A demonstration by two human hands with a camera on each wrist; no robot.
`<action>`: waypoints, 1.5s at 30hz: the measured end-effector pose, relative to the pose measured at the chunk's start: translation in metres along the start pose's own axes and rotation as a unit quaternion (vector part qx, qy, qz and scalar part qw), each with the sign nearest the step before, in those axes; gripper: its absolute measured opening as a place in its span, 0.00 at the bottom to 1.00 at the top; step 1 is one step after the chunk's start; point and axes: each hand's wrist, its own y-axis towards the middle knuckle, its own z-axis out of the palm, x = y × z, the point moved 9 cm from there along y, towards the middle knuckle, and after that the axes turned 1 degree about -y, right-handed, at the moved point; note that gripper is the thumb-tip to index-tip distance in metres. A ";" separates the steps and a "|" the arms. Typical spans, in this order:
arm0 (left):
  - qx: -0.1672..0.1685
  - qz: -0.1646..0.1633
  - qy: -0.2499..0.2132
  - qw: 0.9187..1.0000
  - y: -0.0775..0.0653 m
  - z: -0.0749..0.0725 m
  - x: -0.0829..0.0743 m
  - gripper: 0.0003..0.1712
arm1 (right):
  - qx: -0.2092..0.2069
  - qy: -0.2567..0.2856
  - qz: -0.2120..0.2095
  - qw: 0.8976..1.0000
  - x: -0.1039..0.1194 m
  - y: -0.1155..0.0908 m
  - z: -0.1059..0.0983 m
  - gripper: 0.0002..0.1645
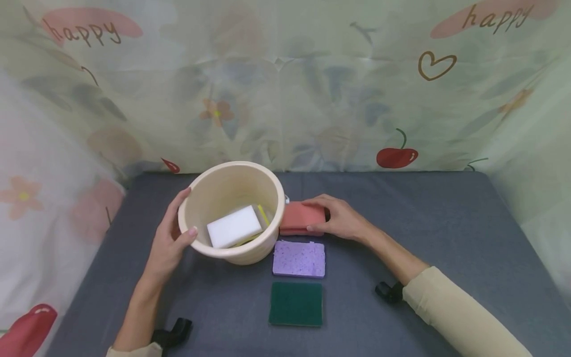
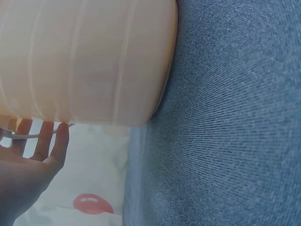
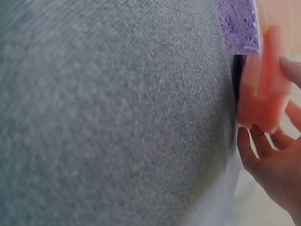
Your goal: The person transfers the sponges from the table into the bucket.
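Observation:
My left hand (image 1: 166, 237) holds the side of a cream bucket (image 1: 232, 171), its thumb at the rim; in the left wrist view its fingertips touch the ribbed wall (image 2: 94, 61). Inside the bucket lie a white sponge block (image 1: 234, 227) and something yellow-edged (image 1: 263, 214), partly hidden. Just right of the bucket, my right hand (image 1: 341, 217) grips a coral-red sponge (image 1: 303, 216) between thumb and fingers. The right wrist view shows a groove along the side of this sponge (image 3: 261, 106). Nearer to me are a purple speckled sponge (image 1: 299, 259) and a dark green scouring pad (image 1: 295, 304).
A dark grey-blue cloth (image 1: 428, 218) covers the table. A patterned curtain (image 1: 276, 114) stands along its back edge, with more curtain at both sides. Black wrist mounts (image 1: 171, 333) stick out from the forearms above the table.

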 end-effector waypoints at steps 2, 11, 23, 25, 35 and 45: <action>-0.001 -0.002 0.002 1.000 0.000 0.000 0.000 0.45 | -0.001 -0.001 0.001 1.000 -0.001 -0.001 -0.002 0.37; -0.003 -0.004 0.003 1.000 0.000 -0.001 0.003 0.45 | -0.011 -0.010 -0.004 1.000 0.004 -0.001 -0.011 0.37; -0.002 -0.006 0.004 1.000 0.001 -0.001 0.002 0.45 | -0.024 -0.007 0.006 1.000 0.015 -0.002 -0.033 0.37; -0.001 -0.008 0.005 1.000 0.001 -0.001 0.002 0.45 | -0.026 -0.009 0.007 1.000 0.017 -0.002 -0.037 0.38; -0.001 -0.008 0.007 1.000 0.001 -0.001 0.002 0.45 | -0.048 -0.026 0.005 0.999 0.028 -0.001 -0.056 0.37; -0.002 -0.008 0.008 1.000 0.001 -0.001 0.003 0.44 | -0.060 -0.036 0.016 0.997 0.033 -0.003 -0.071 0.39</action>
